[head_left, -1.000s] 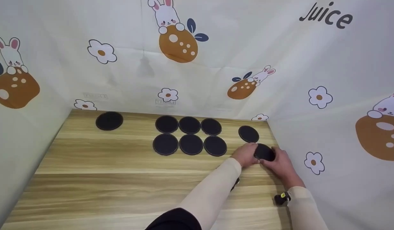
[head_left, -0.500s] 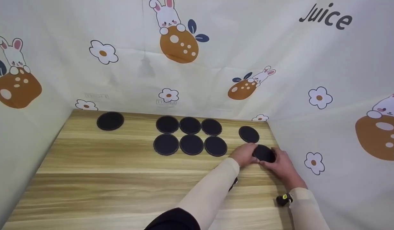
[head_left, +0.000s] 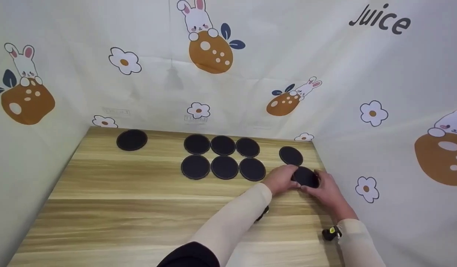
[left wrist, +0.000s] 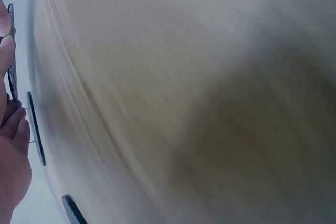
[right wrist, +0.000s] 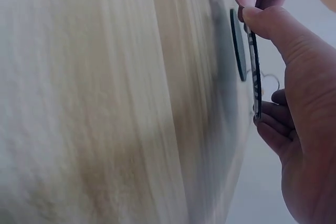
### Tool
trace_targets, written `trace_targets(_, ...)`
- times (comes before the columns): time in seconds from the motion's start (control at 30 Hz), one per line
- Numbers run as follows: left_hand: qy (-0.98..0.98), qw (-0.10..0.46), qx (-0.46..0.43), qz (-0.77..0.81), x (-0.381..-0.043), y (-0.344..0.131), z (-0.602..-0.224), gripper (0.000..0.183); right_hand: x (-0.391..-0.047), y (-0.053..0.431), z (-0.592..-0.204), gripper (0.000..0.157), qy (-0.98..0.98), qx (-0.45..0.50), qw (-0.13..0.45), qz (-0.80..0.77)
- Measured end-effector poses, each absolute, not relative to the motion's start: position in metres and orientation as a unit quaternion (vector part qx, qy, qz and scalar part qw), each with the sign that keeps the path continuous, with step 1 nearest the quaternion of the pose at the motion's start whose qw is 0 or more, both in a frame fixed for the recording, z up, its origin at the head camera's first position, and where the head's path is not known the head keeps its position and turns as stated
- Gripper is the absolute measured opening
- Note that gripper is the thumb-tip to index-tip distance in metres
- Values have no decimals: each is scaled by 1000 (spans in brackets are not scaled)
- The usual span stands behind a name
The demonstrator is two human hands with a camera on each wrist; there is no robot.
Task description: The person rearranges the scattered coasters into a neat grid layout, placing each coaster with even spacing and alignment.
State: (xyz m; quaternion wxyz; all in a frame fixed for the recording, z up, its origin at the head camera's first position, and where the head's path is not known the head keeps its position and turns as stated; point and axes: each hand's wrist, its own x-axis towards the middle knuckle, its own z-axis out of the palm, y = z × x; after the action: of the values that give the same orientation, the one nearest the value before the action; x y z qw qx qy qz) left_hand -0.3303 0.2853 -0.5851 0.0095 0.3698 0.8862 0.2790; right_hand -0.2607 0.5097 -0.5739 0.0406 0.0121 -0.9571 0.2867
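Note:
Both hands hold one round black coaster (head_left: 305, 177) by its edge at the right side of the wooden table (head_left: 121, 222). My left hand (head_left: 281, 180) grips its left side, and my right hand (head_left: 328, 191) its right side, thumbs meeting at the near edge. Seen edge-on in the right wrist view, the held coaster (right wrist: 255, 77) is off the tabletop, spanned by the thumb and fingers of the right hand (right wrist: 315, 93). Just behind it lies another black coaster (head_left: 291, 155). The left hand (left wrist: 13, 166) shows only at the margin of the left wrist view.
Several black coasters (head_left: 224, 167) lie side by side in two rows at the back middle. A single coaster (head_left: 132, 139) lies at the back left. Printed cloth walls (head_left: 250, 96) enclose the table's back and sides, the right one (head_left: 384, 155) close to my right hand.
The held coaster and both hands have shifted slightly left relative to the table; the left forearm has swung a little left. The coasters on the table stay in place, and the head view has turned slightly.

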Motion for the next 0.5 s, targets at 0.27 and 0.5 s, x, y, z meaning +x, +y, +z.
trace_targets(0.27, 886, -8, 377, 270, -326, 250, -573, 63, -258, 479, -564, 100, -958, 20, 44, 284)
trace_targets(0.5, 885, -12, 371, 281, -320, 219, -571, 64, -255, 449, -562, 98, -951, 37, 60, 301)
